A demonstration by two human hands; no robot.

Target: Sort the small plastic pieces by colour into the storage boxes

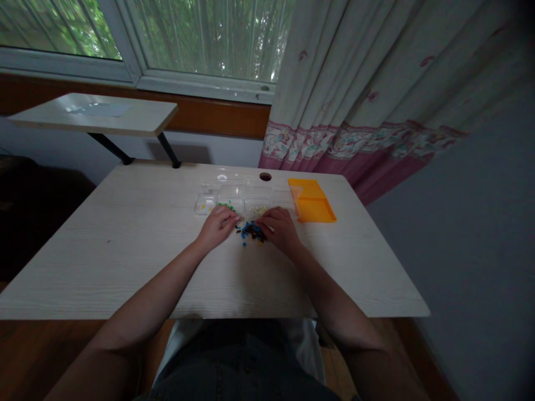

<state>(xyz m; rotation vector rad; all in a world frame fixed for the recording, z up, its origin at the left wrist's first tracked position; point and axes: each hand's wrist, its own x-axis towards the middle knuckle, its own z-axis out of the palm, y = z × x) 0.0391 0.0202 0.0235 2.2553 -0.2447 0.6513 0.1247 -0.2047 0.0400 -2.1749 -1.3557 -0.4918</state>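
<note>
A small loose pile of blue and dark beads or tiny blocks [252,230] lies on the table between my hands, with a little yellow at its near edge. My left hand [217,228] is closed at the pile's left side, its fingertips drawn together. From the right, my right hand [281,227] reaches into the pile with its fingers pinched. Whatever sits in either set of fingertips is too small to make out. Just beyond the hands stands a clear plastic compartment box [205,205]. Yellow, green and pale pieces lie in separate compartments, partly hidden by my fingers.
An orange tray [316,209] lies at the right, touching or just under the box's right end. A raised shelf [121,120] on black legs stands at the table's back left. Behind the table [137,250] hang long curtains [334,100] beside a window.
</note>
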